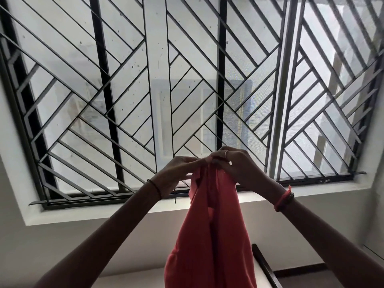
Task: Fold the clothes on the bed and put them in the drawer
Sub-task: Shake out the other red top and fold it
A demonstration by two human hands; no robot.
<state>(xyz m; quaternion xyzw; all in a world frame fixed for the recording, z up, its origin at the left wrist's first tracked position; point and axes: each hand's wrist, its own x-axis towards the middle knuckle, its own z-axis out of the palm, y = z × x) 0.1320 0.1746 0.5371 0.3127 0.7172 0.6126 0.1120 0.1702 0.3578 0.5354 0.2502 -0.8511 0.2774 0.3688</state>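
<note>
Pinching the coral garment [209, 235], both hands [178, 173] [234, 165] hide its top edge.

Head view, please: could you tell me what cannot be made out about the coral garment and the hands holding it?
1. The coral garment: its lower part is cut off by the bottom edge of the head view, and bunched folds hide its shape.
2. The left hand and right hand: backlit by the window, so the fingertips at the cloth's top merge into shadow.
3. The drawer: outside the frame.
</note>
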